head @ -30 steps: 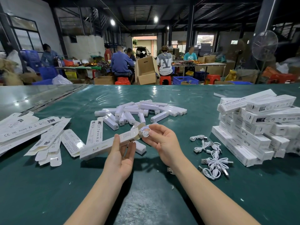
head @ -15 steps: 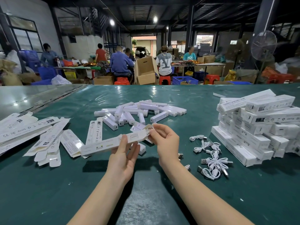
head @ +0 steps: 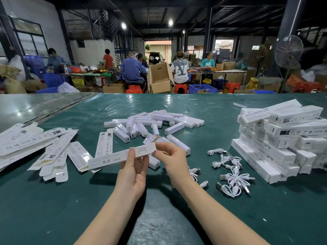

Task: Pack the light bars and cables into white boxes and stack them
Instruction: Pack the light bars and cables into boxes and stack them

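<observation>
Box (head: 254, 114): SMART SENSOR LAMP, flat carton (head: 23, 144): RoHS

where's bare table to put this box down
Bare green table mat along the near edge, below the flat white cartons and below the white usb cables; also the far strip behind the white light bar pile. Crowded: the middle band, up to the stacked white boxes.

Table mat (head: 53, 218) dark green; boxes (head: 276, 152) white w/ black print; cables (head: 233, 179), light bars (head: 174, 128) white; stools (head: 231, 86) red.
</observation>
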Demonstrator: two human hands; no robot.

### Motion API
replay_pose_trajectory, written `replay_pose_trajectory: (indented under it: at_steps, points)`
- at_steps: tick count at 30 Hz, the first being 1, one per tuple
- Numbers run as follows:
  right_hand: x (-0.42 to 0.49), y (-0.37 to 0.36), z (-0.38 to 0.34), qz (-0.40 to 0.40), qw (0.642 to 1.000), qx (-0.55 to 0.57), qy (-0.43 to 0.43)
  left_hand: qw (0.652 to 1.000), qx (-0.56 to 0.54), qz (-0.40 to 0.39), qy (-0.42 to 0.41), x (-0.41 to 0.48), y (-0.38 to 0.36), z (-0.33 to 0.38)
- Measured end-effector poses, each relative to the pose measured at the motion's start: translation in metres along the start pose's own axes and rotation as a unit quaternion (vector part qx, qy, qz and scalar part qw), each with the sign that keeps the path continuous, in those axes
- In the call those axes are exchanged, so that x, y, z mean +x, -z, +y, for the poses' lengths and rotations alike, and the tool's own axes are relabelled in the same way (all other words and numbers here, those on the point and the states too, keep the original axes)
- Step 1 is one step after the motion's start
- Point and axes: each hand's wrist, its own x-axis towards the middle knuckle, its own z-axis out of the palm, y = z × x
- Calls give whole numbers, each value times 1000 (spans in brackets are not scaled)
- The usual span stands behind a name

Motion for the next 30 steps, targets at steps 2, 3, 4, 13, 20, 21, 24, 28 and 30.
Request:
replay_pose_trajectory:
  at_steps: [2,3,4,13,20,21,24,28,30]
  points:
    - [-1,-1,0,14,999,-37,13,1000,0,-3,-1,0,0,0]
    - [-2,-2,0,13,998,-59,21,1000,1,-3,-2,0,1,0]
    - [-3,-3,0,0,996,-85,25,1000,2,-3,-2,0,1,0]
    - [-1,-6,-5,-11,999,-25,-21,998,49,-27,0,0,0,2]
    - [2,3,-1,76,997,-7,0,990,126,-62,-32,-1,3,3]
    - [2,5,0,86,996,-22,1,985,150,-70,-49,-2,2,2]
    - [2,8,1,74,997,-16,-9,975,183,-83,-93,-4,1,-1]
    - [0,7,2,-2,999,-39,-12,973,192,-60,-112,-5,4,2]
    - [-2,3,3,-38,998,-49,-6,966,215,-26,-139,-3,6,4]
